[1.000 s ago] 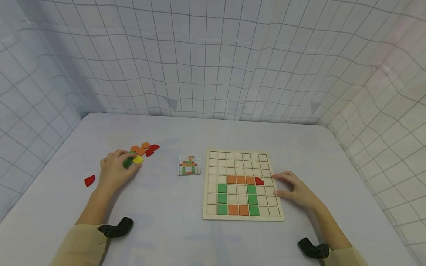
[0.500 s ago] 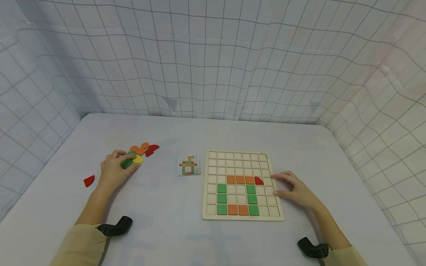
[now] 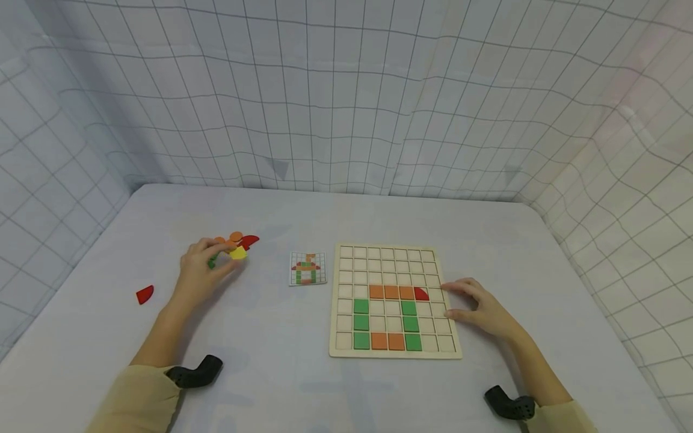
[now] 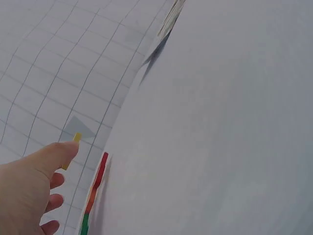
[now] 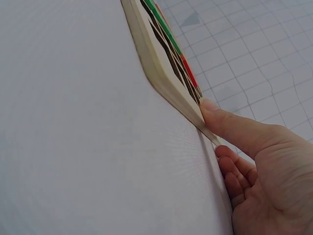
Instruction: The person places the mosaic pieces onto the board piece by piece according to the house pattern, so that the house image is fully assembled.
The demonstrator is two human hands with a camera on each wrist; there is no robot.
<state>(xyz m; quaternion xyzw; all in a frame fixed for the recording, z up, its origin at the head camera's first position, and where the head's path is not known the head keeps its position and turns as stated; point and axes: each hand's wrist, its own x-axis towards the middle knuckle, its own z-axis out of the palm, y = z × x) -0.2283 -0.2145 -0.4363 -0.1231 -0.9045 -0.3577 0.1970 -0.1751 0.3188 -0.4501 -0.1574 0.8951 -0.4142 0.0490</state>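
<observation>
My left hand [image 3: 201,272] pinches a small yellow tile [image 3: 238,253] between thumb and fingertips, over a loose group of tiles at the left. In the left wrist view the yellow tile [image 4: 77,137] pokes out past the thumb. Part of a green tile [image 3: 212,263] shows between the hand and the table. My right hand [image 3: 484,310] touches the right edge of a pale wooden grid board [image 3: 388,267], thumb and forefinger apart. In the right wrist view the thumb [image 5: 230,128] rests at the board's rim. Green, orange and red tiles lie in some of the grid's squares.
Left of the board lies a small printed pattern card [image 3: 307,276]. Orange discs [image 3: 236,236] and red pieces [image 3: 248,241] sit just beyond the left hand. A single red quarter-round tile [image 3: 145,294] lies farther left. Grid-patterned white cloth hangs behind the table.
My left hand has shifted right and slightly away from me, with the yellow tile now between its fingertips. The dark green piece by the hand no longer shows as before. My right hand has stayed put.
</observation>
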